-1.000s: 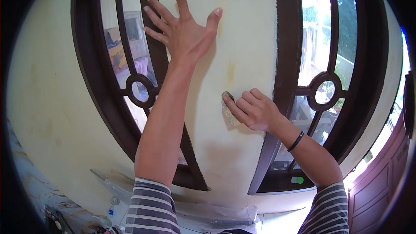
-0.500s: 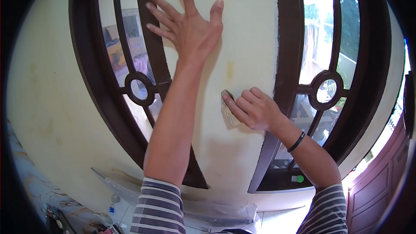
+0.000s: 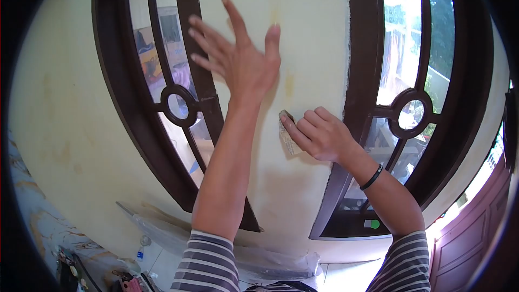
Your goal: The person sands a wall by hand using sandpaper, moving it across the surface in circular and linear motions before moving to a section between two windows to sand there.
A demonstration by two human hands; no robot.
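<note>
My left hand (image 3: 247,68) is raised against the pale yellow wall (image 3: 311,27) between two windows. Its fingers are spread and slightly blurred, and nothing is in them. Lower and to the right, my right hand (image 3: 323,135) has its fingers closed on a small, worn, folded piece of what looks like sandpaper (image 3: 286,139), which lies against the wall. Printed marks show on its pale side, and a darker edge curls at the top. Fingers hide part of it. Faint yellowish stains (image 3: 290,85) run down the wall above this hand.
Dark brown window frames stand on the left (image 3: 121,75) and right (image 3: 361,48), both with glass panes. A plastic-covered ledge or bundle (image 3: 275,262) lies along the wall's foot. Assorted items (image 3: 130,281) sit at the lower left. A reddish door (image 3: 470,243) stands at the right.
My left hand has come down a little along the wall, fingers still spread. My right hand stays nearly in place with the sandpaper. The view has shifted slightly.
</note>
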